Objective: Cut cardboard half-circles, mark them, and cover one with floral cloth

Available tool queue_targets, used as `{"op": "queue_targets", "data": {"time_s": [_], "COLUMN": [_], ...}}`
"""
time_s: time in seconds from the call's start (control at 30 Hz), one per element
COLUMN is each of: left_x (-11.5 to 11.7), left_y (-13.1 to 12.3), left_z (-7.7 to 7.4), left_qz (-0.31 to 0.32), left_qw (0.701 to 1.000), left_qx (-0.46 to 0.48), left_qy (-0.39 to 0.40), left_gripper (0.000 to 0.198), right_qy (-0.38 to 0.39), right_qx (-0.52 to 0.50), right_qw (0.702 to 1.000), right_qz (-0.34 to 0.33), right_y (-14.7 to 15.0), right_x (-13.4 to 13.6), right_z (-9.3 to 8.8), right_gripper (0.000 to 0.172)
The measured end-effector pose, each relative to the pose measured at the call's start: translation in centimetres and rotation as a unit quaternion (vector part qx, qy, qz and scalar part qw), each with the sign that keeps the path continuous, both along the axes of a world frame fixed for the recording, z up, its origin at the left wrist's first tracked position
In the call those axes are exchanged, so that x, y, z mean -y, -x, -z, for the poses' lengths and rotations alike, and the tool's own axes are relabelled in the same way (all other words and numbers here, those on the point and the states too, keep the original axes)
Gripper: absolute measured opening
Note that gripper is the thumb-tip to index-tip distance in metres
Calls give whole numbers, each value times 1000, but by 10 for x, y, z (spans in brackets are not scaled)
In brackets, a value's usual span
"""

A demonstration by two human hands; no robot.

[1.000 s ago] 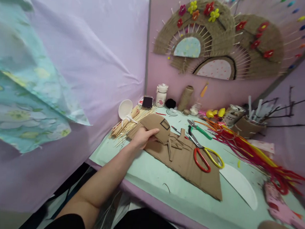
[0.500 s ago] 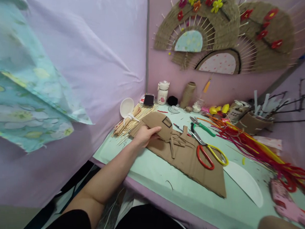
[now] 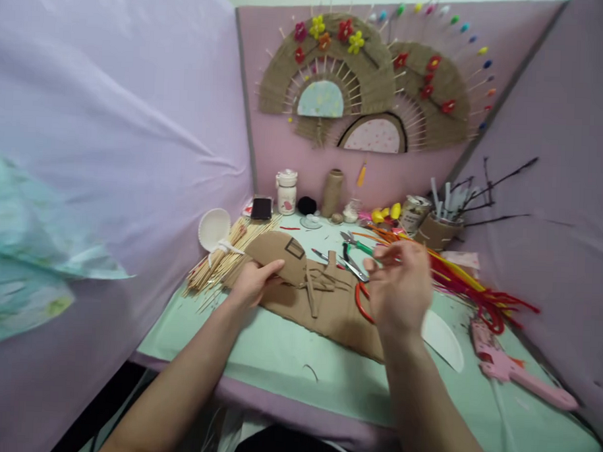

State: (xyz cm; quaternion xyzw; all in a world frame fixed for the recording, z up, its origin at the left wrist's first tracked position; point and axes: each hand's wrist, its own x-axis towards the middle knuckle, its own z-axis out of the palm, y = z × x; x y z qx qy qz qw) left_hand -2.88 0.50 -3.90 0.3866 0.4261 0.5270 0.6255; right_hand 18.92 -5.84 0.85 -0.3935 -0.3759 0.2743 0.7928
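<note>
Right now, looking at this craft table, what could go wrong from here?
The right hand hangs in front of the scissors, partly hiding them, so it might knock them. Loose cardboard strips near the rounded cardboard piece in the left hand could get in the way. The cord of the glue gun might get snagged.

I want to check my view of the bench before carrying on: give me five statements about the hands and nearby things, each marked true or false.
1. The left hand holds a rounded brown cardboard piece. True.
2. A black-outlined rectangle shows on that piece. True.
3. The pink glue gun is in the right hand. False: it lies on the mint-green tabletop, to the right of that hand.
4. A white band goes around the bundle of thin tan sticks. True.
5. The flat white half-disc lies left of the left hand. False: it lies right of the right hand.
</note>
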Motion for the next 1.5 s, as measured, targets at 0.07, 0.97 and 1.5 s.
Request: {"op": "queue_targets", "data": {"time_s": [0.07,0.97,1.5], "left_x": [-1,-20,-13], "left_y": [0,-54,-48], "left_z": [1,-14,-5], "left_qz": [-2,140,321], "left_qw": [1000,990,921], "left_qx": [-5,23,74], "left_qy": [-2,20,-210], "left_gripper": [37,32,103], "right_qy": [-3,176,198], "right_qx": [-69,37,-142], "right_qw": [998,963,831], "right_qz": [-13,-203,-500], "right_y": [1,2,-9], "right_x": [-7,-35,-21], "right_z": [0,52,51], "right_gripper": [18,40,33]}}
